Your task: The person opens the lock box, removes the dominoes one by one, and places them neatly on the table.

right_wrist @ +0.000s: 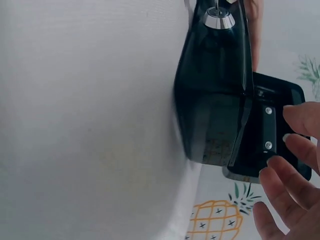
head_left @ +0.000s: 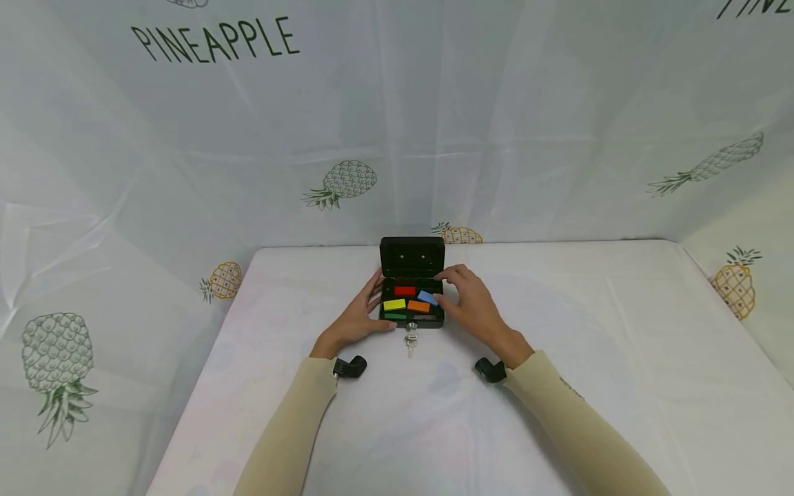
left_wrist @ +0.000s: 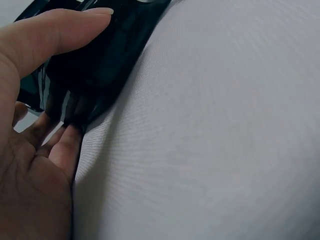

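A small black metal cash box (head_left: 438, 317) stands with its lid (head_left: 412, 253) raised. Red (head_left: 405, 291), yellow (head_left: 394, 304), orange (head_left: 418, 306), blue (head_left: 426, 297) and green (head_left: 395, 316) blocks lie inside; the blue one is slanted. My left hand (head_left: 360, 313) holds the box's left front corner, thumb (left_wrist: 75, 30) along the front and fingers (left_wrist: 65, 150) against the side. Over the right side hovers my right hand (head_left: 469, 303), fingers (right_wrist: 285, 182) spread above the rim, nothing visible between them. In the head view its thumb overlaps the blue block's right end.
Keys (head_left: 411, 339) hang from the lock (right_wrist: 219, 19) on the box's front. A white cloth (head_left: 558, 427) covers the table, whose back edge runs close behind the box. Pineapple-printed sheeting (head_left: 527, 103) hangs behind and at the sides.
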Motion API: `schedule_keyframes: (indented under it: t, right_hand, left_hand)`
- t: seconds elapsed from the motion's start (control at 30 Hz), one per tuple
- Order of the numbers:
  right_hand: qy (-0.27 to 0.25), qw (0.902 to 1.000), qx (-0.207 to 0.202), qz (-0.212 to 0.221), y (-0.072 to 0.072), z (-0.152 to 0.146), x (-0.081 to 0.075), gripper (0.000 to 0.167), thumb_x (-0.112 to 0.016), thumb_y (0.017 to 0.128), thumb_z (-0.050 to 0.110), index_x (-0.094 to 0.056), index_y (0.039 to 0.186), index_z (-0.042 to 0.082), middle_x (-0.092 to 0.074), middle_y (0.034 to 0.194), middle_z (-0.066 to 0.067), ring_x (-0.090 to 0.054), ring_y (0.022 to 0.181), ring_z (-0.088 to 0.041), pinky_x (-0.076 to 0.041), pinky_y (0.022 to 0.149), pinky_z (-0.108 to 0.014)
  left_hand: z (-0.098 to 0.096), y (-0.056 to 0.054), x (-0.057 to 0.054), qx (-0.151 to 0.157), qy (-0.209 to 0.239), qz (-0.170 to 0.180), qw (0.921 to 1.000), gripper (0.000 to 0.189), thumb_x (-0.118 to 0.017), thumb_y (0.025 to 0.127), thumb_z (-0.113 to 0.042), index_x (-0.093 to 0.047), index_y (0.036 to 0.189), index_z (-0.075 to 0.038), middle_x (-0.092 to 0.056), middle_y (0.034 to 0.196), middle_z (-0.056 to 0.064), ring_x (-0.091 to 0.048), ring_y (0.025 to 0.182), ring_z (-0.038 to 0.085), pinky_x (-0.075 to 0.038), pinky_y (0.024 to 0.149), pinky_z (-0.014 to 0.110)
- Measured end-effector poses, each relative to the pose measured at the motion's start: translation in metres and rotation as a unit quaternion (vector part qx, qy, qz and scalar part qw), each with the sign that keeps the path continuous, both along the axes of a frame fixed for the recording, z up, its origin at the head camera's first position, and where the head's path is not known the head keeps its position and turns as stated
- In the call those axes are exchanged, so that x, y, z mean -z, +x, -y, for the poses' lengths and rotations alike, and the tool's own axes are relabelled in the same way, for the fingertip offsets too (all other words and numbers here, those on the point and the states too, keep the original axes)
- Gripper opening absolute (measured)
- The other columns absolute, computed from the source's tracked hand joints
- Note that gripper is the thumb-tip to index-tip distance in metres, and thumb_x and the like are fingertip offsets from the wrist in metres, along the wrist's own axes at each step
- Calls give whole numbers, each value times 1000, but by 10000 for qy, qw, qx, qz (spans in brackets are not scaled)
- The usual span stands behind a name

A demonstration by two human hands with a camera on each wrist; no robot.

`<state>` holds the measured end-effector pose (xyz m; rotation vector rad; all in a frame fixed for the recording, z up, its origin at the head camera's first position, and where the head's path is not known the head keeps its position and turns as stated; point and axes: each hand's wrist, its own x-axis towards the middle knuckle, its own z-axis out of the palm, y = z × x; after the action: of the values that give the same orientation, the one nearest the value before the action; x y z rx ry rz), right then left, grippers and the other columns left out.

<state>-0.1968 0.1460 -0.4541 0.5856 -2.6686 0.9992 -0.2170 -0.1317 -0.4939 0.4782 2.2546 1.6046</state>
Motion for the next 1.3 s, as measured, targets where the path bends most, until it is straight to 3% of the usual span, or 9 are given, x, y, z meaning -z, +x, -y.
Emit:
schedule_keyframes:
  t: [0.4,0.77,1.3]
  right_hand:
    - [971,9913,-641,-608,-6,10,-5,31,-85,91,13,-74,118,2,-68,120,-12,-67,111,-33,-57,102,-52]
    - [1778,9776,-929,-644,-15,22,-3,26,-84,94,23,-79,113,6,-70,113,-8,-68,103,-26,-57,98,-48]
    - [2242,9686,-999,-383,-18,31,-1,24,-88,90,22,-82,108,9,-71,107,-5,-67,102,-25,-59,98,-47]
  left_hand:
    - [1,-3,0,-9,-18,41,10000,123,-87,86,-1,-3,172,-25,-20,174,12,-30,159,33,-32,129,40]
    - [1,-3,0,-31,-20,39,10000,122,-87,86,-1,-4,172,-26,-20,174,10,-27,160,30,-31,130,39]
    - [0,1,-2,-80,-15,73,9999,123,-87,86,-1,-4,172,-26,-21,174,10,-28,160,30,-32,129,39]
